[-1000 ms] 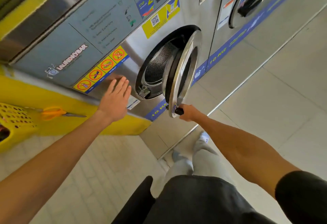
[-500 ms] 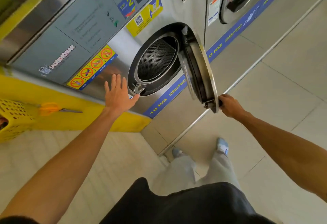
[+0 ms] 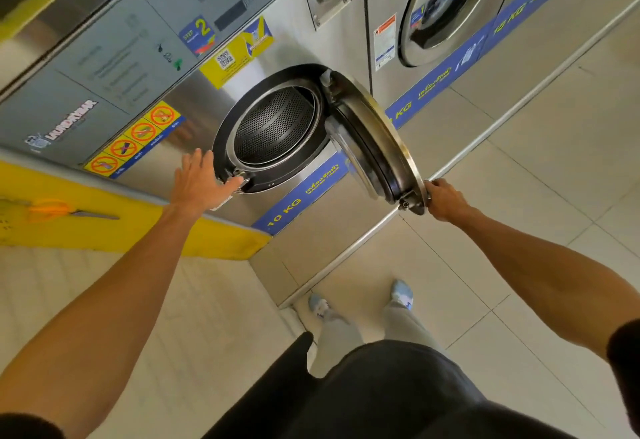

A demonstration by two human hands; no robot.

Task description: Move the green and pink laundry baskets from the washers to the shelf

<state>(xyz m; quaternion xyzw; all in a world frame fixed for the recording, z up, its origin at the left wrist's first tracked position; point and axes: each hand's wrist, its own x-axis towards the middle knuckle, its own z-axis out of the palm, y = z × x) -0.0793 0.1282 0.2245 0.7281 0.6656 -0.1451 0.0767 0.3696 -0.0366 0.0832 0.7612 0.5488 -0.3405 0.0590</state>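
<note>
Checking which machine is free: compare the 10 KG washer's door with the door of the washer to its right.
The 10 KG washer's door is swung open, baring an empty drum; the neighbouring washer's door looks shut. The right hand grips the open door's edge; nothing touches the neighbour's. Both are round, steel-rimmed.

Open door (image 3: 377, 140) right of drum (image 3: 275, 125); scissors (image 3: 65, 211) on ledge (image 3: 138, 230) at far left.

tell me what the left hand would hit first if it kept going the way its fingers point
Probably the dark rim of the open washer's doorway: the left hand points up and to the right, with its thumb already by the door latch. Depth is hard to judge.
</note>
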